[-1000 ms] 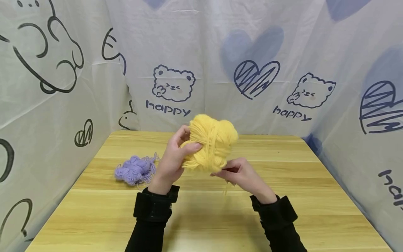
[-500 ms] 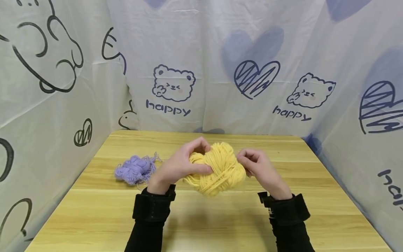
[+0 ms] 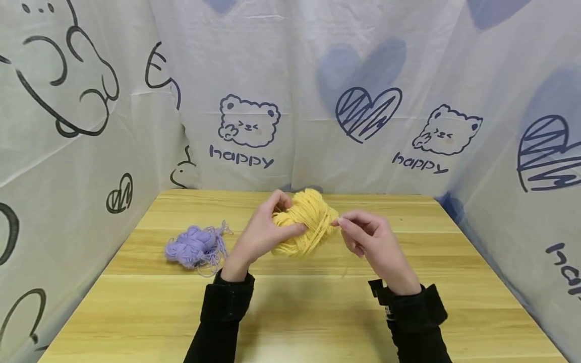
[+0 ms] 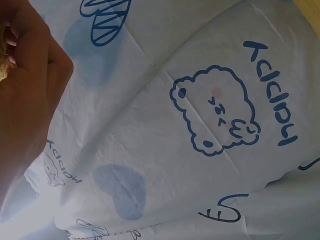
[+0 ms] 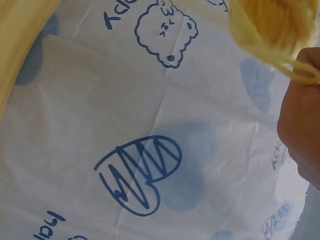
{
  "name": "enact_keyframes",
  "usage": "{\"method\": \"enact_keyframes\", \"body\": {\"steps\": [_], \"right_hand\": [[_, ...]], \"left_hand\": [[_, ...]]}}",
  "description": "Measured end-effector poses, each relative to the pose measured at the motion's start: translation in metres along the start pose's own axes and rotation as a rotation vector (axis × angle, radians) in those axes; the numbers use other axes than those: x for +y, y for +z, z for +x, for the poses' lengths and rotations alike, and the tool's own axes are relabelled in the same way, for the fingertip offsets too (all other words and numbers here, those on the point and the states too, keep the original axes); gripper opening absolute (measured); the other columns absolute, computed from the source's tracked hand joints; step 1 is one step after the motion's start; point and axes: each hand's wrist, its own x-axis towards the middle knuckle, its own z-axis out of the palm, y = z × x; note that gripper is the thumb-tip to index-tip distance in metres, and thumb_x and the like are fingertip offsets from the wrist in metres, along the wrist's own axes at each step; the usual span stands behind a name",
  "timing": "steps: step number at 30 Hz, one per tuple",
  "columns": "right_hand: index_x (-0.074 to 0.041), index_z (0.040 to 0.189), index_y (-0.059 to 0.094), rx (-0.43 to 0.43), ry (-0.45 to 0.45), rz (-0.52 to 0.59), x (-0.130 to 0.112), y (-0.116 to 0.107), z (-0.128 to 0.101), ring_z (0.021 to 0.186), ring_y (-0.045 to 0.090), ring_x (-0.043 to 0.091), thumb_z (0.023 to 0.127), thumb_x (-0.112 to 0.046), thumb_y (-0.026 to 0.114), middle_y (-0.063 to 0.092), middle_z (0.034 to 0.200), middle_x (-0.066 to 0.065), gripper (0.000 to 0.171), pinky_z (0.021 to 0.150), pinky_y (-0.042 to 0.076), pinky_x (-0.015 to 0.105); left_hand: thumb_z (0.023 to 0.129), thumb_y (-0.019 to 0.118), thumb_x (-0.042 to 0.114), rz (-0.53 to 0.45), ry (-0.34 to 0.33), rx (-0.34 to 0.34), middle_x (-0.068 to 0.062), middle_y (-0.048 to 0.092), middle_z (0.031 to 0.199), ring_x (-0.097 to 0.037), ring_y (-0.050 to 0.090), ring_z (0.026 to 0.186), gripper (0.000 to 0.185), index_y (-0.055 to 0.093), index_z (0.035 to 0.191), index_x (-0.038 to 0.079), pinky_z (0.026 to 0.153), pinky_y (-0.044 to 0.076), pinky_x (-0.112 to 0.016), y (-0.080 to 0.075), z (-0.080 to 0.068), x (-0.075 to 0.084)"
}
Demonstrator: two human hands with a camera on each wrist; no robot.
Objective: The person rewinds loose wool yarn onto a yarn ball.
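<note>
Left hand (image 3: 258, 237) clamped around the yellow yarn ball (image 3: 305, 222), lifted above the table (image 3: 290, 312). Right hand (image 3: 369, 242) pinching a strand at its edge. Best done by keeping the ball steady and drawing the strand evenly, without snagging neighbouring loops.

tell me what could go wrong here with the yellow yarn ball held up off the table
1. The left hand grips the yellow yarn ball from one side only, above the wooden table; it could slip out and roll.
2. The right hand pinches a strand at the ball's edge; a hard pull might drag several loose wraps off and tangle them.
3. The purple yarn bundle lies close by with frayed ends; a dropped ball could snag in it.
</note>
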Motion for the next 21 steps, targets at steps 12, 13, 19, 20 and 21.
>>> {"method": "enact_keyframes", "body": {"steps": [12, 13, 19, 20, 21], "right_hand": [[-0.002, 0.104, 0.069, -0.198, 0.022, -0.177, -0.002, 0.022, -0.004, 0.049, 0.036, 0.013, 0.096, -0.009, 0.056, 0.045, 0.062, 0.005, 0.017, 0.042, 0.034, 0.031], [-0.002, 0.104, 0.069, -0.234, 0.017, -0.191, 0.000, 0.024, -0.003, 0.049, 0.037, 0.013, 0.096, -0.008, 0.056, 0.045, 0.062, 0.007, 0.017, 0.042, 0.035, 0.030], [-0.008, 0.101, 0.072, -0.356, 0.077, -0.240, 0.018, 0.025, 0.006, 0.048, 0.039, 0.013, 0.097, -0.015, 0.056, 0.049, 0.062, 0.011, 0.018, 0.043, 0.038, 0.025], [-0.008, 0.100, 0.072, -0.360, 0.099, -0.240, 0.021, 0.024, 0.007, 0.049, 0.039, 0.012, 0.097, -0.016, 0.056, 0.050, 0.061, 0.010, 0.018, 0.043, 0.039, 0.025], [-0.006, 0.100, 0.072, -0.361, 0.112, -0.237, 0.024, 0.021, 0.009, 0.048, 0.039, 0.013, 0.097, -0.015, 0.056, 0.050, 0.061, 0.009, 0.019, 0.043, 0.040, 0.025]], "left_hand": [[0.081, 0.075, 0.020, -0.210, -0.021, 0.226, -0.004, 0.049, 0.104, -0.020, 0.051, 0.098, 0.037, 0.044, 0.100, 0.011, 0.076, 0.051, -0.030, 0.001, 0.001, -0.002], [0.082, 0.074, 0.020, -0.244, -0.016, 0.236, -0.004, 0.048, 0.104, -0.020, 0.051, 0.098, 0.036, 0.044, 0.100, 0.011, 0.074, 0.051, -0.029, 0.001, 0.001, -0.002], [0.086, 0.066, 0.013, -0.493, 0.022, 0.222, -0.004, 0.049, 0.107, -0.014, 0.054, 0.095, 0.026, 0.046, 0.103, 0.011, 0.071, 0.055, -0.024, -0.004, 0.000, 0.002], [0.087, 0.064, 0.012, -0.536, 0.025, 0.197, -0.004, 0.049, 0.107, -0.013, 0.056, 0.091, 0.025, 0.046, 0.105, 0.011, 0.071, 0.056, -0.024, -0.005, 0.000, 0.003], [0.087, 0.062, 0.010, -0.577, 0.027, 0.165, -0.005, 0.050, 0.107, -0.013, 0.058, 0.087, 0.025, 0.047, 0.107, 0.011, 0.070, 0.057, -0.024, -0.007, 0.000, 0.004]]}}
